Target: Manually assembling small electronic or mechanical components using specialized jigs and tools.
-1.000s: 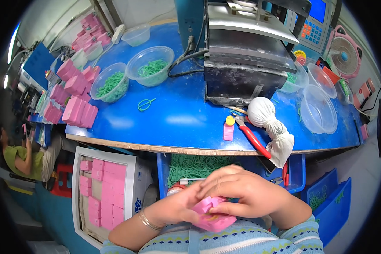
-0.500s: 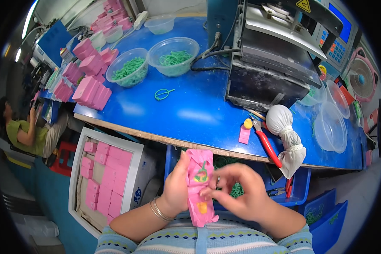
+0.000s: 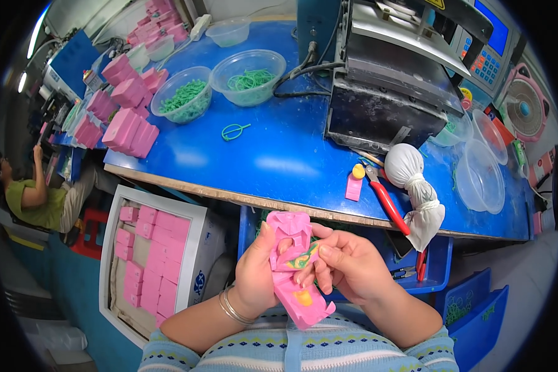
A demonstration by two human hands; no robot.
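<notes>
A pink rubber mould lies opened out in front of my body, gripped along its left side by my left hand. One fingertip shows through a gap in its middle. A yellow patch with a small green wax piece sits on the bent-up part of the mould. My right hand pinches the mould's right edge beside that green piece, thumb on top; whether it also grips the green piece is hard to tell. On the lower half of the mould is a second yellow patch.
A blue bench holds bowls of green wax pieces, a loose green ring, red-handled cutters, a tied white cloth bag and a black machine. Pink blocks fill a white box. A co-worker sits at far left.
My right hand has closed in on the mould and now pinches its edge by the green piece. The mould's middle has bent open, and its lower end has swung right.
</notes>
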